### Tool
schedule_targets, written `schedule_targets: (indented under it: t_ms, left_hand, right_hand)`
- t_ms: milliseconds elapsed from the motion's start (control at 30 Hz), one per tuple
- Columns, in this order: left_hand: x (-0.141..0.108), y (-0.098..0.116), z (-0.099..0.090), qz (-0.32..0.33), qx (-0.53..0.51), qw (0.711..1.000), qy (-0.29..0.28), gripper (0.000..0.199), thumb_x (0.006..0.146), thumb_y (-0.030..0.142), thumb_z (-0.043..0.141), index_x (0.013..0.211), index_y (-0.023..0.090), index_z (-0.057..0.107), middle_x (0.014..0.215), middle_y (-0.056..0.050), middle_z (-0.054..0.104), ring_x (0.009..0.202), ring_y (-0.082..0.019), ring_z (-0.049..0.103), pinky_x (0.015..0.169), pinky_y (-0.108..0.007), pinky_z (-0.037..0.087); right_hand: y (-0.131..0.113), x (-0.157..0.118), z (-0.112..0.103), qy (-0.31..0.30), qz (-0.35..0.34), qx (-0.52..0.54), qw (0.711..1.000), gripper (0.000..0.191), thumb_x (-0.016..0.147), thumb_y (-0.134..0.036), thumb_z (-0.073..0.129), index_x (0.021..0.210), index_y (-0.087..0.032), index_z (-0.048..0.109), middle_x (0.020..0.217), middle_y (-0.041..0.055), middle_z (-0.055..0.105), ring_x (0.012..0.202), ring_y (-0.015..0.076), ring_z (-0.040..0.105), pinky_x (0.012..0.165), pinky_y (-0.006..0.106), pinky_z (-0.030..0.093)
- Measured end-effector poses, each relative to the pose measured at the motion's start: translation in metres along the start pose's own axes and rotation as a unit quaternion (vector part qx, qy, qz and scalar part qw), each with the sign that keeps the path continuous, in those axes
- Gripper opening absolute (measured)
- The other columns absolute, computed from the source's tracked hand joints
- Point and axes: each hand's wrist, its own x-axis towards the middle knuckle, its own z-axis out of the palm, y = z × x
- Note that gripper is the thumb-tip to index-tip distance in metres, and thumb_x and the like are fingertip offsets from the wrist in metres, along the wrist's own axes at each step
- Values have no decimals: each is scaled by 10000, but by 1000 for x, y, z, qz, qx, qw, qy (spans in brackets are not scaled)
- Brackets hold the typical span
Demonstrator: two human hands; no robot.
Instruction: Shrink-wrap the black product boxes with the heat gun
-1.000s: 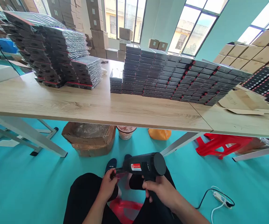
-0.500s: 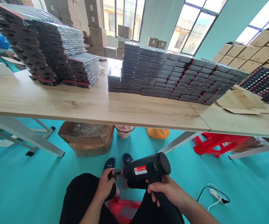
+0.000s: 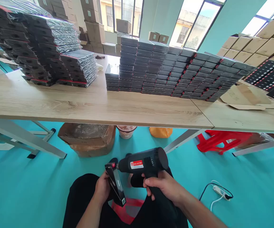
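A slim black box (image 3: 117,186) with a small red mark is gripped in my left hand (image 3: 103,187), tilted over my lap with its long side showing. My right hand (image 3: 159,186) is wrapped round the handle of a black heat gun (image 3: 143,161) that carries a red and white label. The gun points left, and its nozzle tip is close to the top end of the box; whether they touch I cannot tell. Both things are held below the table's front edge.
On the wooden table (image 3: 84,107) stand stacked black boxes (image 3: 165,72) and, at left, a pile of film-wrapped black packs (image 3: 56,53). Underneath are a cardboard box (image 3: 89,145), a bucket (image 3: 125,131) and a red stool (image 3: 222,141). A power strip (image 3: 221,192) lies on the floor at right.
My left hand has turned the box, so its long side now shows instead of being seen end-on. The heat gun has shifted slightly left and up in view.
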Motion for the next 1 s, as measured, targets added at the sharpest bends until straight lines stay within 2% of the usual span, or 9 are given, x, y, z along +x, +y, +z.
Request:
schedule_targets:
  t_ms: [200, 300, 433, 533, 633, 733, 800, 900, 1000]
  left_hand:
    - [3, 5, -6, -18, -49, 999, -16, 196, 601, 106, 537, 754, 167, 643, 581, -3, 600, 484, -174, 586, 511, -290, 491]
    - [6, 8, -6, -28, -69, 997, 13, 288, 617, 94, 508, 848, 151, 670, 597, -15, 616, 501, -178, 598, 514, -288, 498]
    - [3, 12, -1, -34, -64, 997, 22, 273, 739, 143, 485, 929, 143, 680, 620, -29, 638, 516, -185, 610, 504, -299, 507]
    - [-6, 18, 0, -72, -85, 993, -28, 336, 867, 439, 549, 1001, 162, 683, 704, -67, 687, 598, -226, 656, 489, -316, 501]
    - [-18, 25, -1, -148, -130, 972, -125, 571, 834, 641, 585, 1130, 160, 671, 954, -155, 749, 850, -311, 722, 565, -354, 551]
    - [-24, 27, -3, -197, -133, 948, -213, 562, 886, 533, 579, 1289, 144, 615, 1119, -191, 742, 971, -335, 727, 693, -409, 591]
    - [-23, 24, -4, -213, -104, 946, -222, 527, 900, 430, 585, 1316, 106, 601, 1080, -196, 759, 942, -337, 743, 744, -439, 596]
    - [-17, 17, -7, -222, -67, 956, -181, 527, 879, 365, 618, 1331, 96, 602, 986, -159, 789, 894, -343, 758, 789, -466, 598]
    - [-15, 17, -11, -176, -88, 971, -134, 504, 875, 286, 594, 1368, 178, 594, 936, -96, 805, 829, -321, 770, 775, -461, 606]
  right_hand:
    - [16, -18, 2, -56, 89, -95, 990, 190, 644, -256, 675, 798, -149, 641, 604, -22, 564, 546, 146, 549, 504, 275, 453]
    - [31, -36, -11, -49, 129, -124, 983, 136, 648, -246, 685, 739, -159, 633, 640, -10, 582, 592, 154, 575, 557, 286, 439]
    - [43, -53, -26, -17, 148, -98, 984, 199, 680, -243, 738, 853, -158, 689, 744, 10, 646, 704, 164, 598, 654, 290, 435]
    - [46, -58, -32, -26, 157, -34, 987, 306, 648, -279, 761, 905, -125, 704, 735, 32, 674, 714, 169, 607, 694, 289, 454]
    - [43, -49, -36, -44, 162, -12, 986, 388, 587, -279, 757, 925, -99, 697, 717, 58, 695, 639, 162, 610, 622, 272, 460]
    - [34, -23, -31, 27, 121, -19, 992, 339, 625, -316, 705, 900, -122, 663, 705, 36, 664, 527, 143, 568, 474, 259, 425]
    - [25, -1, -21, 74, 53, -12, 996, 296, 669, -328, 670, 897, -141, 643, 721, 17, 649, 544, 130, 568, 482, 249, 448]
    - [9, 22, -2, 35, 19, -2, 999, 229, 685, -333, 680, 815, -147, 651, 675, 10, 643, 553, 125, 574, 504, 237, 466]
    - [-4, 15, 7, -101, 73, -42, 991, 213, 595, -274, 763, 734, -141, 672, 571, 3, 635, 483, 141, 561, 465, 253, 470]
